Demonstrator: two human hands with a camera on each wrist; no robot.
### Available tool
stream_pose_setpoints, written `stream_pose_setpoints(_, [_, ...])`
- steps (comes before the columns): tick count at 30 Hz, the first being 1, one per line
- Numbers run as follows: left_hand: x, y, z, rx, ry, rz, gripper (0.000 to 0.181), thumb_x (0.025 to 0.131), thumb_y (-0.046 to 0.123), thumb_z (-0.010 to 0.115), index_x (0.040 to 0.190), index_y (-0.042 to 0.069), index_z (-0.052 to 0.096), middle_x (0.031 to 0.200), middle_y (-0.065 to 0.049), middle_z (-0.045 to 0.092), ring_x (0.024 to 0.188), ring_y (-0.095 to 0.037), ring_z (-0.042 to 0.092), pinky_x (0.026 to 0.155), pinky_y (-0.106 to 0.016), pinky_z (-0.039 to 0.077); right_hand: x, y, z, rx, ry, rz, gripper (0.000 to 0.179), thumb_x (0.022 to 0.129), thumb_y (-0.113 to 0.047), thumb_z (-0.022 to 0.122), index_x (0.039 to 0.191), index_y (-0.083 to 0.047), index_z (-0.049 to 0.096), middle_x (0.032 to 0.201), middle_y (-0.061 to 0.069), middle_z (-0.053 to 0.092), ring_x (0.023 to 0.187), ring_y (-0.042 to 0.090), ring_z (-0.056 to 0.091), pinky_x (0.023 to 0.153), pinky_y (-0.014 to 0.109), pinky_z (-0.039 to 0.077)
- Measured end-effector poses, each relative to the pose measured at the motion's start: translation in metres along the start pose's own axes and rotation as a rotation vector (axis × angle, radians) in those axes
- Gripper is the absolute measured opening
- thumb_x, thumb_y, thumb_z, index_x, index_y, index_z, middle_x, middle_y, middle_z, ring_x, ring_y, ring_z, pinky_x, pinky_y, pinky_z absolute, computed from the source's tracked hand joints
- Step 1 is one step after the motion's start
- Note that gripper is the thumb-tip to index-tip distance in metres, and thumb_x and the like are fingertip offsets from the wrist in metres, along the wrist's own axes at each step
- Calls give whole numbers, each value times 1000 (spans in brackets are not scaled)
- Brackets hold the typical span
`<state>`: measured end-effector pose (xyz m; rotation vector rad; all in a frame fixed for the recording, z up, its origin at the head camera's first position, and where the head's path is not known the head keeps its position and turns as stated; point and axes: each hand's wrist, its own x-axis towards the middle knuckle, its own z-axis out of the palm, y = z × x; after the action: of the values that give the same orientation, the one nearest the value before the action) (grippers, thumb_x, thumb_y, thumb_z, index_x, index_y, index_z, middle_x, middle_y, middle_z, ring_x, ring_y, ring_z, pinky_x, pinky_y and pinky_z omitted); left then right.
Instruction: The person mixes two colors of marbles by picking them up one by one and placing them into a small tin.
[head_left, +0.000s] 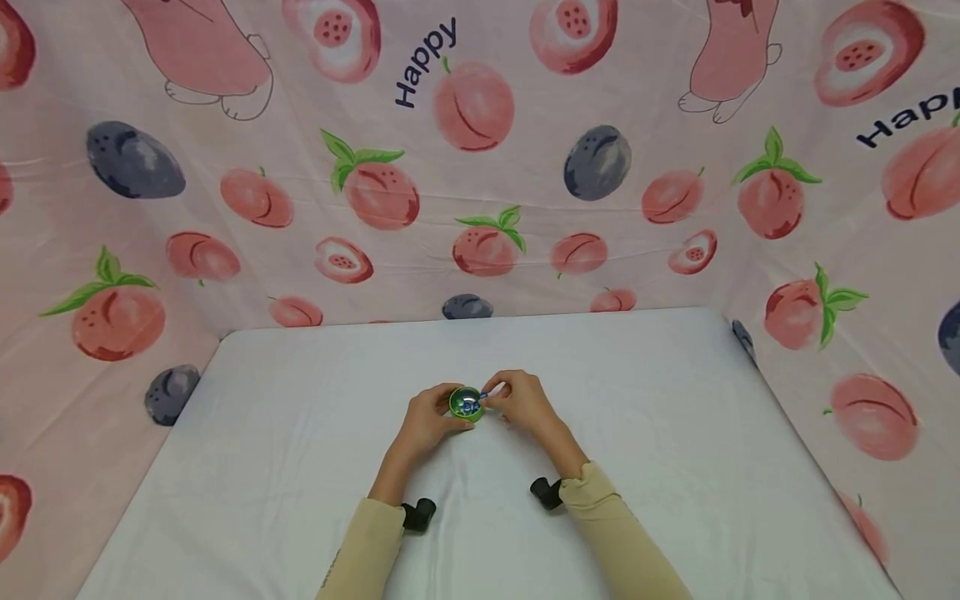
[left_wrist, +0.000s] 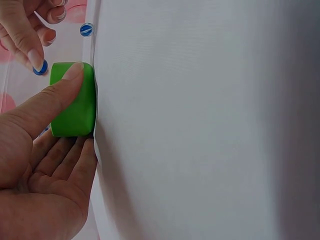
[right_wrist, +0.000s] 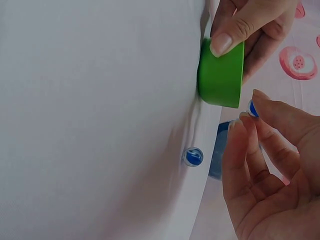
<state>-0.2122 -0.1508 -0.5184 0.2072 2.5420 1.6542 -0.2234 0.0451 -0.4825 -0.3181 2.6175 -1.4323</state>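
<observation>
A small green cup (head_left: pixel 456 414) stands on the white-covered table, with several blue glass marbles (head_left: pixel 468 405) inside it. My left hand (head_left: pixel 426 425) grips the cup's side, thumb on the near wall and fingers around the far one. Between thumb and fingertips my right hand (head_left: pixel 525 406) pinches a blue marble (right_wrist: pixel 253 108), just beside the cup's rim and apart from it. Another clear marble with a blue swirl (right_wrist: pixel 193 157) lies loose on the cloth near the right hand. In the left wrist view that loose marble (left_wrist: pixel 87 30) shows beyond the cup.
White cloth (head_left: pixel 637 400) covers the table. A pink fruit-printed curtain (head_left: pixel 525 183) rises along its back and both sides. Black wrist cameras (head_left: pixel 420 515) sit on both forearms, at the ends of beige sleeves.
</observation>
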Motion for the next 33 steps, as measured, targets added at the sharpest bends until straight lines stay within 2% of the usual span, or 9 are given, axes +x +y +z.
stream_pose_setpoints(11, [0, 1, 0, -4, 5, 6, 59, 80, -9, 86, 135, -8, 65, 132, -26, 69, 129, -40, 66, 110, -46, 55, -2, -3, 4, -17, -25, -13, 17, 95, -9, 78, 109, 0, 76, 80, 21, 73, 51, 17, 59, 48, 20, 43])
stream_pose_setpoints(14, [0, 1, 0, 0, 4, 8, 59, 80, -8, 87, 135, -7, 65, 132, -25, 69, 129, -40, 66, 110, -47, 55, -4, -3, 2, -15, -9, -13, 17, 94, -8, 78, 110, 0, 76, 79, 21, 73, 50, 15, 58, 49, 20, 43])
stream_pose_setpoints(25, [0, 0, 0, 13, 8, 16, 61, 80, -7, 88, 136, -9, 63, 132, -27, 68, 129, -42, 65, 109, -46, 56, -6, 9, -12, -20, 57, 8, 22, 89, -4, 82, 109, 1, 76, 67, 8, 69, 46, 9, 52, 47, 20, 43])
stream_pose_setpoints(29, [0, -1, 0, 29, 14, 19, 61, 79, -8, 87, 135, -10, 63, 132, -27, 68, 128, -42, 65, 108, -45, 57, -7, 13, -16, -18, 62, 33, 23, 88, -2, 83, 109, 2, 76, 65, 3, 66, 46, 8, 50, 48, 20, 42])
stream_pose_setpoints(33, [0, -1, 1, -1, 12, 1, 62, 79, -8, 88, 136, -10, 63, 134, -28, 67, 131, -42, 64, 110, -46, 55, -8, 16, -18, -15, 49, 55, 24, 88, -1, 83, 110, 2, 75, 64, 1, 60, 47, 9, 49, 48, 20, 42])
